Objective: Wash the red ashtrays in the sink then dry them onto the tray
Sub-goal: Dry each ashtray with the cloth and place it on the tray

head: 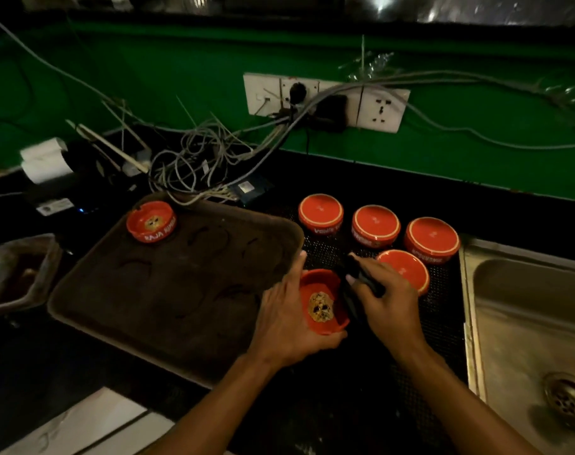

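Observation:
My left hand (pixel 284 318) grips a red ashtray (pixel 322 302), upright with a gold emblem inside, just right of the brown tray (pixel 141 300). My right hand (pixel 382 302) holds a dark cloth (pixel 355 287) and presses it into that ashtray's right side. One red ashtray (pixel 151 223) stands upright on the tray's far left corner. Several red ashtrays lie upside down on a black perforated mat: one (pixel 320 213), another (pixel 375 225), a third (pixel 432 239), and one (pixel 407 269) partly behind my right hand. The steel sink (pixel 522 323) is at the right.
A tangle of grey cables (pixel 207 159) and a wall socket panel (pixel 325 100) lie behind the tray against the green wall. A receipt printer (pixel 46 165) sits at the far left, with a dirty small container (pixel 17 274) beside the tray. The sink drain (pixel 566 400) is at the lower right.

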